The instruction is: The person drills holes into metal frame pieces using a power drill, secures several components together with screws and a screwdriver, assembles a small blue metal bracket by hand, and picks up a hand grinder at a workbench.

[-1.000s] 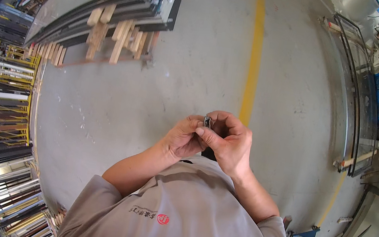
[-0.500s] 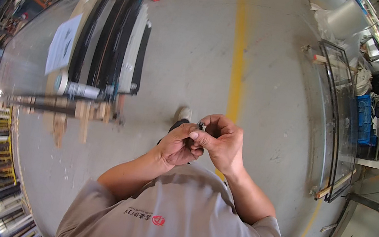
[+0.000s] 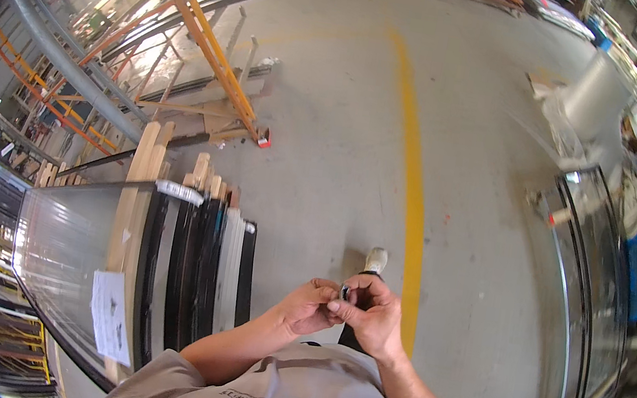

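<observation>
A small dark piece with a shiny edge (image 3: 345, 292) sits between my two hands in front of my body; it is too small to name. My right hand (image 3: 373, 318) pinches it between thumb and index finger. From the other side my left hand (image 3: 307, 306) closes its curled fingers at the piece, the fingertips of both hands almost meeting. Part of the piece is hidden by the fingers.
Framed glass panels (image 3: 66, 231) stand stacked at left, with a paper sheet (image 3: 111, 316) on them. An orange metal frame (image 3: 203, 33) rises beyond. Another glass panel (image 3: 580, 296) leans at right near a plastic-wrapped roll (image 3: 598, 92). A yellow line (image 3: 412, 180) runs along the floor.
The view has tilted up and I have moved forward, so the panels and far floor show differently. Both hands stay together at the small piece, now lower in the picture.
</observation>
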